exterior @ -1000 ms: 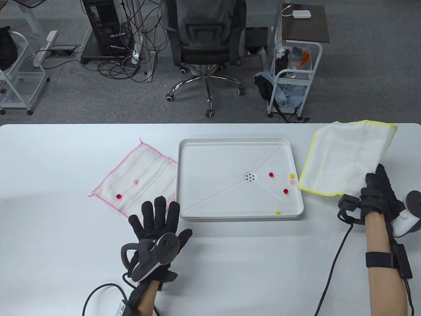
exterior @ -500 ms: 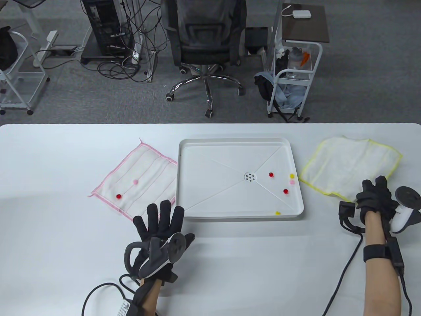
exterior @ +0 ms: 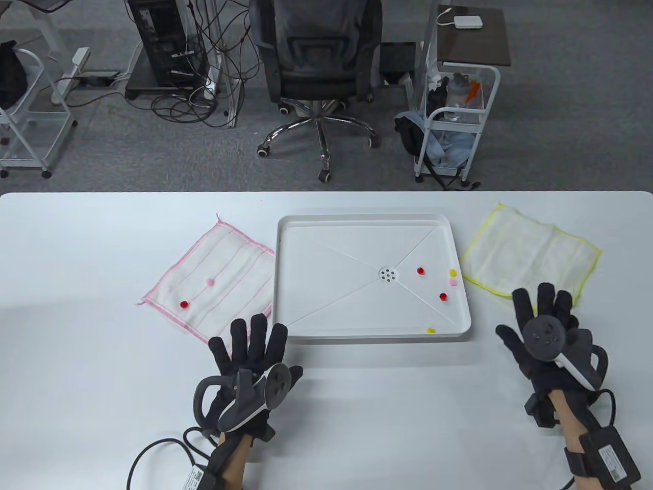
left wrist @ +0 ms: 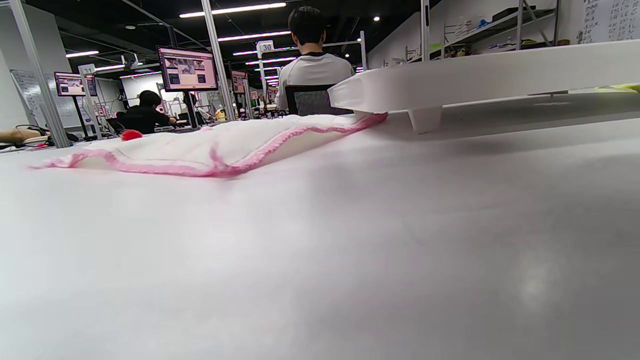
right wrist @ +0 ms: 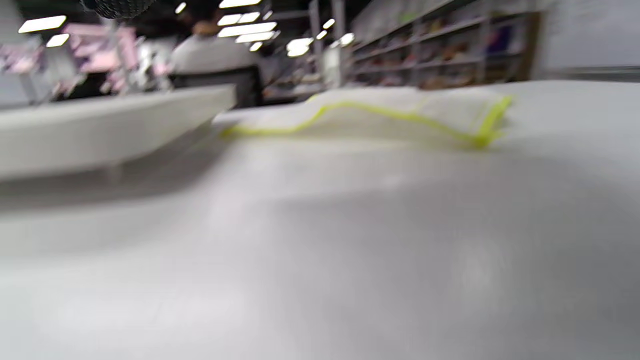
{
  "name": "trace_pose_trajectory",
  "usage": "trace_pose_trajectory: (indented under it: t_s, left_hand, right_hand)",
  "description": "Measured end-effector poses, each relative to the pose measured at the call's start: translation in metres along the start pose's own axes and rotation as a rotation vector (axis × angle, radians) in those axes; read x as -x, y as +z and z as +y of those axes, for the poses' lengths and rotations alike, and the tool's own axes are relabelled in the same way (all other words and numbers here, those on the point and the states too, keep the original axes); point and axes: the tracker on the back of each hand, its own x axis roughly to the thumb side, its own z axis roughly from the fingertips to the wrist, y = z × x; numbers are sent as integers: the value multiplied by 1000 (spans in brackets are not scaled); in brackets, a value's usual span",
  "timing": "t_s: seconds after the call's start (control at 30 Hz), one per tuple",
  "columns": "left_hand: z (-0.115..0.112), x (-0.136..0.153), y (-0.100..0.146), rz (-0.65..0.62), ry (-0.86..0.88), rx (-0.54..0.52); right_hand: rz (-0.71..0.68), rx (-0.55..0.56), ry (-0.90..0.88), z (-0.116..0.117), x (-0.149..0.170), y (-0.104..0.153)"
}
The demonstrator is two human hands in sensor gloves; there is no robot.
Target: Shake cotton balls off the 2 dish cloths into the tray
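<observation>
The white tray [exterior: 285, 240] sits mid-table and holds several small red, yellow and pink cotton balls [exterior: 443, 296]. Left of it lies the pink-edged cloth [exterior: 224, 255] [left wrist: 200, 145], flat, with a red ball [exterior: 184, 304] [left wrist: 131, 134] and a pink ball [exterior: 209, 281] on it. My left hand [exterior: 250, 339] lies flat with fingers spread, just below that cloth's near corner. Right of the tray, the yellow-edged cloth [exterior: 530, 255] [right wrist: 400, 112] lies flat and bare. My right hand [exterior: 538, 319] rests flat and spread just below it, holding nothing.
Past the table's far edge stand an office chair [exterior: 316, 61], a white trolley [exterior: 459, 127] and a computer tower with cables [exterior: 163, 46]. Glove cables trail off the table's near edge by both wrists.
My right hand lowered the yellow-edged cloth onto the table, let go of it and turned palm down below it. My left hand drew back slightly toward me.
</observation>
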Motion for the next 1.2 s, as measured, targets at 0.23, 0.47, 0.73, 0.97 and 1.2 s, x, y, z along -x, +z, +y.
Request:
trace_pose_trajectory:
  t_s: [0.23, 0.47, 0.73, 0.97, 1.2]
  left_hand:
    - [-1, -2, 1, -8, -21, 15]
    - [-2, -4, 2, -14, -32, 29]
    - [0, 1, 4, 20, -26, 31]
    - [2, 47, -2, 322, 38, 114]
    - [-13, 76, -22, 256, 145, 325]
  right_hand:
    - [-77, -113, 126, 23, -17, 21]
    - [-136, -91, 70, 22, -22, 43]
    - [-138, -118, 70, 29, -19, 40]
    - [-142, -133, 54, 30, -17, 39]
    - [-155, -140, 59, 31, -18, 39]
